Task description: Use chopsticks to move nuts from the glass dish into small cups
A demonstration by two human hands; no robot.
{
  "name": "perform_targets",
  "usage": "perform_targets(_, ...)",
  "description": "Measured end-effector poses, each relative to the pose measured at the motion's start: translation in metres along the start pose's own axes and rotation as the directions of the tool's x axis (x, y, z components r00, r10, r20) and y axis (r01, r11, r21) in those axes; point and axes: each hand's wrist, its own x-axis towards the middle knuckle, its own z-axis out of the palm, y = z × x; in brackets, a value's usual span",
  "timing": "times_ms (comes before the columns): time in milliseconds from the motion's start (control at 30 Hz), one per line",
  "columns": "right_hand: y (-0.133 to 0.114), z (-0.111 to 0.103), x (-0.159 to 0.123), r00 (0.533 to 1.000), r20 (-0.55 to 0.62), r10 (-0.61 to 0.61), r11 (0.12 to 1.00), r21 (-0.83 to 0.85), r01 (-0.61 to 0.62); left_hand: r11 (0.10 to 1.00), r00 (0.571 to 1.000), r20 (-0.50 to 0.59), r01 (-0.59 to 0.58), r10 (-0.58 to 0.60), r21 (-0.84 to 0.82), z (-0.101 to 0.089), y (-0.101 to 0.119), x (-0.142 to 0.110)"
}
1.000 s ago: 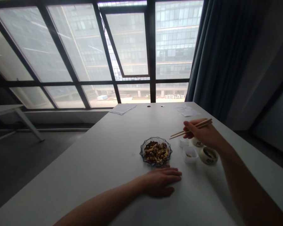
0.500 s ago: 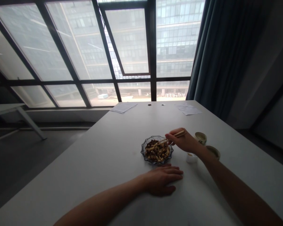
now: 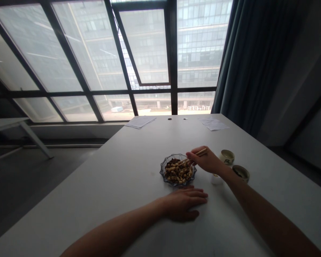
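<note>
My right hand (image 3: 204, 159) grips a pair of chopsticks (image 3: 202, 152), their tips down among the nuts and dark bits (image 3: 178, 173) heaped in a scalloped glass bowl (image 3: 163, 175). Whether the tips pinch a piece is too small to tell. Lying flat on the table just in front of the bowl, my left hand (image 3: 186, 205) is open with its fingers stretched to the right. Beyond my right wrist stand two small ceramic cups: a pale one with a dark character (image 3: 227, 157) and a darker one (image 3: 242, 172) with something dark inside. A small white cup (image 3: 216, 179) is partly hidden by my right forearm.
Papers lie at the far left (image 3: 141, 122) and far right (image 3: 214, 124) of the white table (image 3: 117, 178). Two small round spots mark its far edge. Behind it are windows and a blue curtain (image 3: 246, 71); another table (image 3: 8, 123) stands at left.
My right hand has shifted slightly left, and the chopsticks have moved a little with it over the bowl. My left hand has stayed in place.
</note>
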Motion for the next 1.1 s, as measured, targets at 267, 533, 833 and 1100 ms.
perform_targets(267,-0.022,-0.047,-0.012,0.988,-0.151,0.032,0.999,-0.027,-0.036,1.000,1.000,-0.006,-0.017,0.017,0.012,-0.001,0.000,0.000)
perform_targets(533,0.002,-0.161,-0.037,0.791,-0.574,0.212,0.924,-0.146,-0.353,1.000,1.000,-0.007,-0.010,0.010,0.015,-0.002,0.002,0.000)
perform_targets(833,-0.002,-0.154,-0.029,0.764,-0.623,0.167,0.957,-0.084,-0.278,1.000,1.000,0.010,-0.001,0.000,0.027,-0.002,0.002,0.000)
perform_targets(1100,-0.034,-0.073,-0.017,0.951,-0.297,0.084,0.995,0.083,-0.062,1.000,1.000,0.014,0.000,0.000,0.025,-0.005,0.005,0.001)
